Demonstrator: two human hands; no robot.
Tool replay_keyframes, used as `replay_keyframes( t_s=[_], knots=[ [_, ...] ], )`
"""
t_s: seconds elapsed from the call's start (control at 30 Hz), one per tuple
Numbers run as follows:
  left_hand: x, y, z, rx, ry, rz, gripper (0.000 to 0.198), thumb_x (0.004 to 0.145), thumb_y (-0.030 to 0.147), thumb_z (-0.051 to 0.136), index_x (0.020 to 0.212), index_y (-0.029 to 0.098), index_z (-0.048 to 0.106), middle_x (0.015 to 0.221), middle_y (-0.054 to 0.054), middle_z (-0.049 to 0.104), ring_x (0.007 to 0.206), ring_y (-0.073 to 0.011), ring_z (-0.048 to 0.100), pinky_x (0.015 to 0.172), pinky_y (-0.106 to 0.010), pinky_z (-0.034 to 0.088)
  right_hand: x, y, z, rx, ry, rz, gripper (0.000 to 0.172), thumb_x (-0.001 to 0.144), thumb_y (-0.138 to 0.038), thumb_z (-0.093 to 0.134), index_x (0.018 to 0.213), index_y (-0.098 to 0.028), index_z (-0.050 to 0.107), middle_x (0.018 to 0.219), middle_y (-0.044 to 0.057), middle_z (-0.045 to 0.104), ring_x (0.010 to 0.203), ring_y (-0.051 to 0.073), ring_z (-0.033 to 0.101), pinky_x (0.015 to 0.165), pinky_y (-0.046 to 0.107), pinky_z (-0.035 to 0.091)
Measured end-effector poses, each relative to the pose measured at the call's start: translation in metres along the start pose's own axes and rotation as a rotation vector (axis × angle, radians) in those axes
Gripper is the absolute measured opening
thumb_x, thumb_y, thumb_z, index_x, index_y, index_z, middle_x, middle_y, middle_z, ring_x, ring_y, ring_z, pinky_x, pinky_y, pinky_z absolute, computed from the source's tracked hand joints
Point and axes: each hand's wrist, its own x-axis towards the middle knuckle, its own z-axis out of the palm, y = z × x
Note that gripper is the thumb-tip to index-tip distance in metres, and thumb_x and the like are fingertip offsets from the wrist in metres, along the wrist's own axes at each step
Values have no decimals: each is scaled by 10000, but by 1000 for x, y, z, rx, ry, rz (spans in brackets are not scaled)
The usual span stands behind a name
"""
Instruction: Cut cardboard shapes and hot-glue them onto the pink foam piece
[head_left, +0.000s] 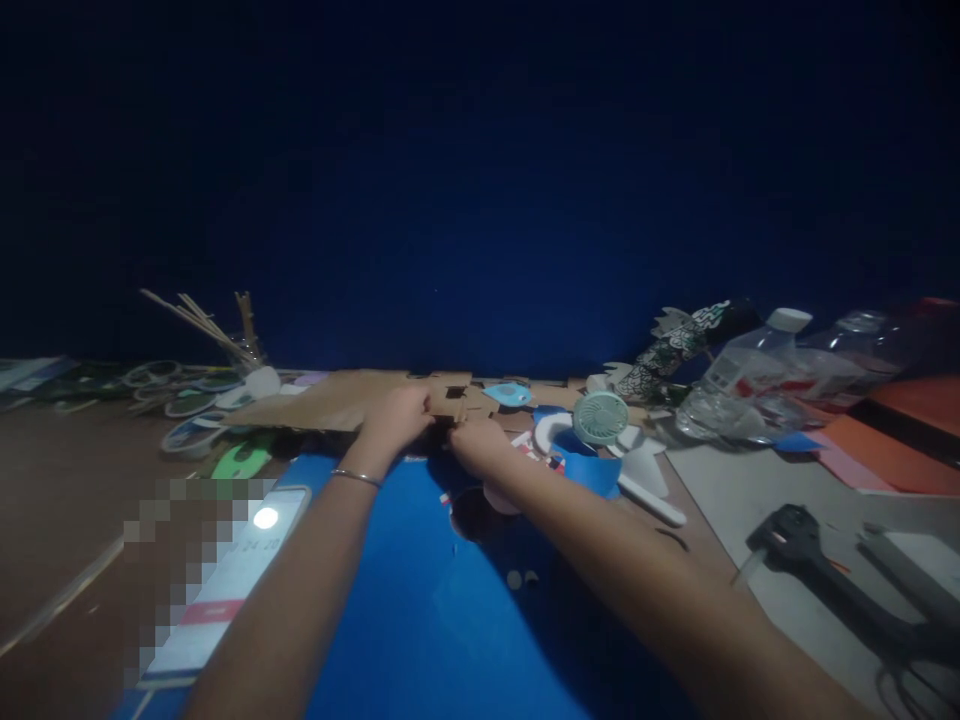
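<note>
A flat sheet of brown cardboard (322,400) with cut holes lies at the far side of the blue surface. My left hand (397,415), with a silver bangle at the wrist, is closed on its near part, fingers pinched together. Just to the right, my right hand (480,445) is curled at the near edge of the cardboard, its fingertips mostly hidden. A light-blue fish-shaped cutout (508,394) lies on the cardboard beyond that hand. Close by on the right are a round pale-green fan (601,417) and white and blue cut pieces (592,470).
A black glue gun (795,540) lies on a grey board at right, below clear plastic bottles (757,375) and orange sheets (892,435). Left are a lit phone (232,570), a green cutout (240,460), tape rolls (191,432) and wooden sticks (202,322). A dark blue wall stands behind.
</note>
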Motion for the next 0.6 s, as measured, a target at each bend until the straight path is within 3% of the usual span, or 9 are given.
replay_keyframes(
  t_s=[0.1,0.17,0.27,0.33,0.4,0.5,0.6],
  knots=[
    [-6,18,-8,-77,-86,147,144,777,298,508,813,190,597,833,-64,642,773,-215,575,631,-284,392,-22,15,-18,47,54,11,231,875,-257,534,1058,-123,577,1076,93,604,965,211,585,818,401,476],
    [-14,37,-12,-143,-155,274,241,846,356,418,870,210,608,922,-49,639,825,-190,574,672,-267,407,-48,30,-34,107,92,49,201,881,-203,499,1035,-127,603,962,126,661,896,232,620,746,339,481],
    [-27,70,-12,-225,-227,428,318,861,445,395,1012,239,585,1054,-44,610,931,-192,550,750,-273,407,-96,54,-55,218,139,82,211,881,-223,485,1045,-218,618,949,63,689,833,195,638,682,274,478],
    [-36,90,-10,-281,-280,479,317,881,433,361,1018,234,566,1011,-52,622,880,-200,560,725,-298,409,-126,68,-63,307,181,125,171,842,-270,546,962,-215,654,885,46,697,765,184,642,653,271,485],
    [-44,104,-7,-342,-281,487,291,894,406,346,1027,232,538,1004,-54,621,855,-201,563,711,-309,407,-149,77,-66,728,262,189,171,782,-302,618,892,-183,676,772,49,687,644,172,632,578,274,491],
    [-55,119,-7,-449,-237,484,272,907,380,321,1016,217,509,985,-56,613,833,-187,565,695,-302,408,-167,74,-59,1267,411,97,287,722,-328,676,970,-187,646,787,44,656,650,165,617,548,274,497],
    [-64,129,-9,-480,-212,548,263,859,401,428,991,195,525,974,-59,611,815,-178,561,671,-283,405,-171,54,-49,1267,457,50,258,707,-292,693,931,-181,631,837,44,639,692,159,607,563,261,488]
  ],
)
